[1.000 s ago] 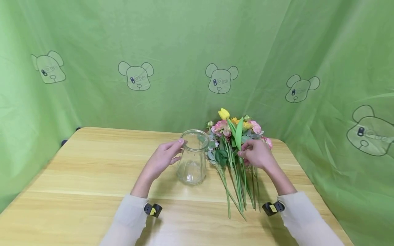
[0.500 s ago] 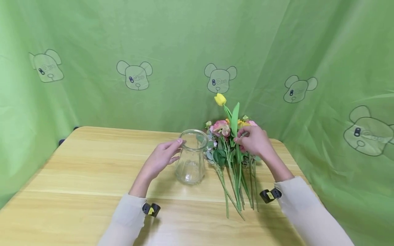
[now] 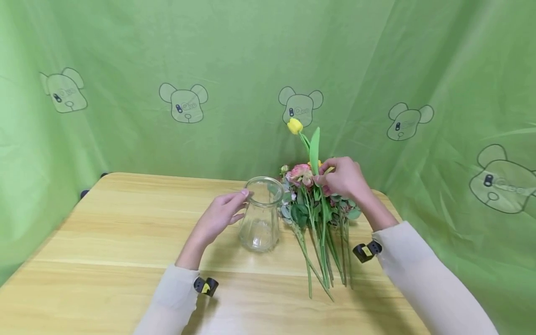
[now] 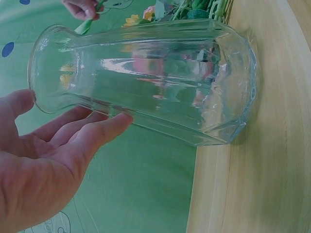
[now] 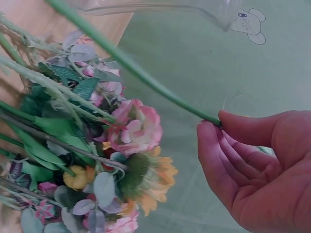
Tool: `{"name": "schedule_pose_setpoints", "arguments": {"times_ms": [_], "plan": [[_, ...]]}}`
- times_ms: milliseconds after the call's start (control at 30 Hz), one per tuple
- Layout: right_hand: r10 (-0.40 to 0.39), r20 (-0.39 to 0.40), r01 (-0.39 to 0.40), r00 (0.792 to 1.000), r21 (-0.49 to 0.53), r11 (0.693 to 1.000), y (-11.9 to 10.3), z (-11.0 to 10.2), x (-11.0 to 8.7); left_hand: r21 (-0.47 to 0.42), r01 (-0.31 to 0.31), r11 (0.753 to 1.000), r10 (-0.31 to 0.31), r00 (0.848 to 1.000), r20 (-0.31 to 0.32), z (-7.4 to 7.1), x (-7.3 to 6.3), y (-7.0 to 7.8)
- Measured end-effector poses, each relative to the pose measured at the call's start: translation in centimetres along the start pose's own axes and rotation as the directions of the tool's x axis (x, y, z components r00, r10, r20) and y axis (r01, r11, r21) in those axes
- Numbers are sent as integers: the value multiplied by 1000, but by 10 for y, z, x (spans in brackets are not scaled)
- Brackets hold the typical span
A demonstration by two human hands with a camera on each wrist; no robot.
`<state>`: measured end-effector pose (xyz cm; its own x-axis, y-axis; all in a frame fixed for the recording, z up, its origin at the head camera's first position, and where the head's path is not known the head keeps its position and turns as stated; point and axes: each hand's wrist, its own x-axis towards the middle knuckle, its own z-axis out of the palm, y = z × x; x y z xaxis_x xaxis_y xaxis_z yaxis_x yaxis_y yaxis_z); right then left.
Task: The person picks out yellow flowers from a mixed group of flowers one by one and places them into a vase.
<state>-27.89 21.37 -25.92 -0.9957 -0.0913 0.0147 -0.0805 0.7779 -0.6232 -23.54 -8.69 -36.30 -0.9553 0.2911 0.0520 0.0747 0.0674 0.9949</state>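
A clear glass vase (image 3: 258,230) stands upright on the wooden table. My left hand (image 3: 219,215) is at its left side. In the left wrist view, the thumb touches the rim of the vase and the fingers lie nearly straight against its wall. My right hand (image 3: 343,177) pinches the green stem of a yellow tulip (image 3: 295,126) between thumb and fingertips, above the other flowers. The right wrist view shows this stem (image 5: 138,73) running down to the upper left, with the tulip's bloom hidden there.
A bunch of artificial flowers (image 3: 300,174) lies right of the vase, stems (image 3: 310,274) pointing toward me. A pink bloom (image 5: 138,126) and a sunflower (image 5: 155,179) are among them. A green curtain (image 3: 234,139) hangs behind the wooden table (image 3: 125,223).
My right hand has lifted the tulip up out of the bunch and slightly to the left. My left hand and the vase have stayed in place.
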Motion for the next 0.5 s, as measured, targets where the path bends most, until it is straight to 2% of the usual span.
{"name": "schedule_pose_setpoints", "arguments": {"times_ms": [200, 500], "plan": [[-9, -3, 9, 1000, 19, 1000, -15, -9, 4, -6, -6, 1000, 6, 1000, 9, -1, 1, 0], [18, -20, -15, 1000, 135, 991, -28, -17, 9, -2, -3, 1000, 3, 1000, 11, -2, 0, 0]]}}
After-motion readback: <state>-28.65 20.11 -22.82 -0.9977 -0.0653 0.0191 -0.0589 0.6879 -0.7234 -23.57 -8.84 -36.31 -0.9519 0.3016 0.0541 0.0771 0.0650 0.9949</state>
